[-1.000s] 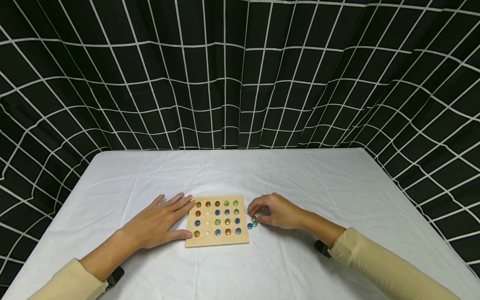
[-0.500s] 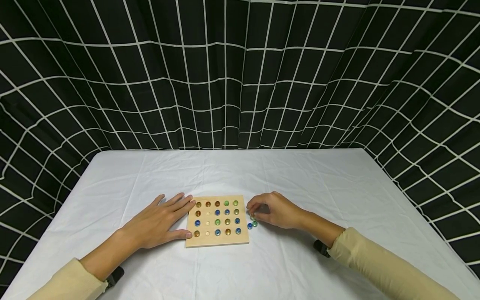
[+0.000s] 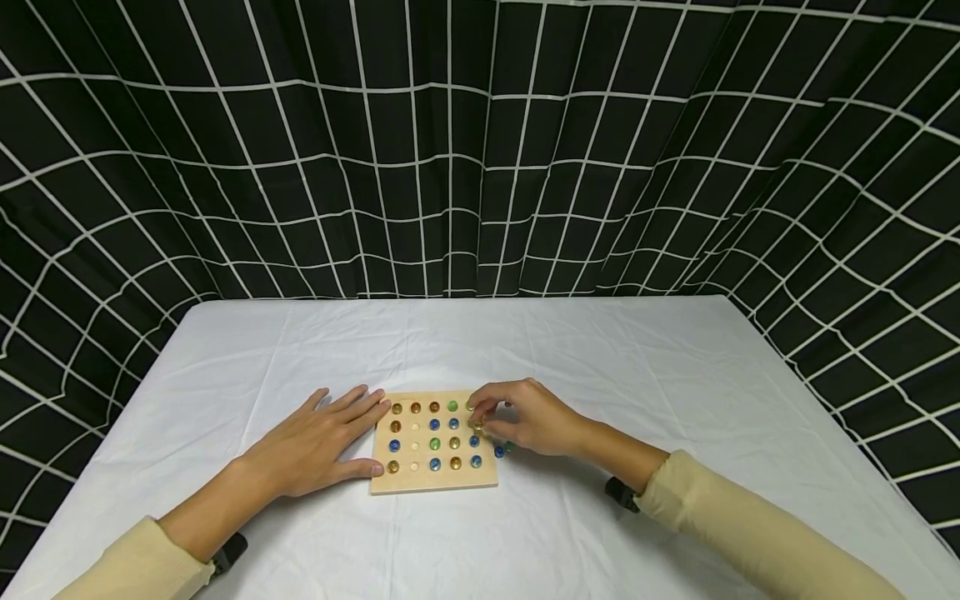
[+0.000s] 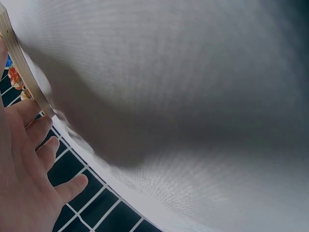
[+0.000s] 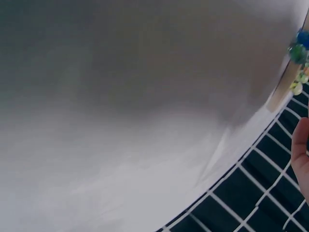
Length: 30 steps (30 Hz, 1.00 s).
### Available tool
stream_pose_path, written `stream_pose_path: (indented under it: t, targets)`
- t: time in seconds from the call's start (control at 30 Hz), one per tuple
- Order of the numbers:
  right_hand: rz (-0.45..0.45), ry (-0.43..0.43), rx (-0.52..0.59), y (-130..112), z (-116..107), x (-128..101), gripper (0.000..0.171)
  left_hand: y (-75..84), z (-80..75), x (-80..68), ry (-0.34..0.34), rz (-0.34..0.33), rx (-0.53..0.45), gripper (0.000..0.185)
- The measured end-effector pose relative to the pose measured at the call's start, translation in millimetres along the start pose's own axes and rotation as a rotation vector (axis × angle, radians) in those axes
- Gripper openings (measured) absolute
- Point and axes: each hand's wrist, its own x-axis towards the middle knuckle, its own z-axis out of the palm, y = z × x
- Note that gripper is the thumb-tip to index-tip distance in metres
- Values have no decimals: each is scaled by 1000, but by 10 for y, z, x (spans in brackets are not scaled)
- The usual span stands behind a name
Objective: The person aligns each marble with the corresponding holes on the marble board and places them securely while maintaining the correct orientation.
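A square wooden board (image 3: 414,481) with rows of round holes lies on the white table; amber, blue and green glass marbles (image 3: 435,425) fill most holes. My left hand (image 3: 318,446) lies flat and open on the cloth, with its fingertips and thumb against the board's left edge. My right hand (image 3: 478,422) hovers over the board's right columns, its curled fingers pinching a small amber-looking marble (image 3: 477,426). Two loose marbles, one blue (image 3: 498,452) and one green (image 3: 510,447), sit just right of the board under that hand. The left wrist view shows the board's edge (image 4: 24,72) and the left hand's fingers (image 4: 34,140).
A white cloth covers the table (image 3: 600,358). A black curtain with a white grid (image 3: 480,150) hangs behind and at both sides. In the right wrist view the board's edge (image 5: 285,92) and a few marbles (image 5: 299,50) show at the far right.
My right hand has lifted from the loose marbles beside the board and moved left over the board's right columns with a marble pinched. The left hand has stayed put.
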Motion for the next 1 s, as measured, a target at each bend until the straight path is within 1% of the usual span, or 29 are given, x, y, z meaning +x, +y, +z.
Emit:
stream_pose_path:
  t: [0.17,0.37,0.53,0.73,1.0]
  targets:
    - [-27,-17,22,-81,57,78,30,-1,-3,6,3,3,1,86]
    - [-37,-39,30,-152,138,146,29,-2,-8,8,1,5,-2,85]
    - [-63,-59,35,-195,212,203,28,-2,-19,7,2,5,-2,86]
    - [-81,-86,11,-270,279,270,25,0,-24,12,-6,7,-10,86]
    - [-145,-119,-79,-386,339,373,24,-6,-28,5,-5,7,-12,86]
